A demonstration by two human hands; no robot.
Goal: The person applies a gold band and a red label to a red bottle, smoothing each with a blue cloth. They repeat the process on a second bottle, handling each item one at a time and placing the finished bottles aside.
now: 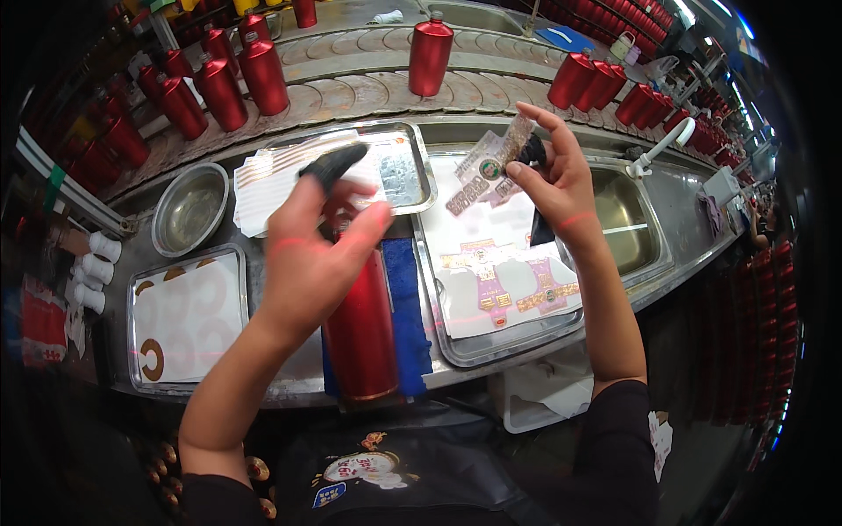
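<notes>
My left hand (311,254), blurred by motion, is over the upper end of a red metallic bottle (361,337) that lies on a blue cloth (405,307). Its thumb and fingers stand apart, and a black cover appears to be on one finger; the bottle's neck is mostly hidden behind the hand. My right hand (561,180) pinches a clear decal (491,171) with glittery gold and pink print and a small green round emblem. Something black shows on a finger there too. Beneath it, a metal tray (456,355) bears a printed decal sheet (513,285).
A tray of striped sheets (289,184), a metal bowl (190,210) and a tray with ring-shaped decals (189,316) are at the left. Red bottles (430,57) stand on the conveyor (351,92) behind. A sink (627,219) with a white tap (658,149) lies right.
</notes>
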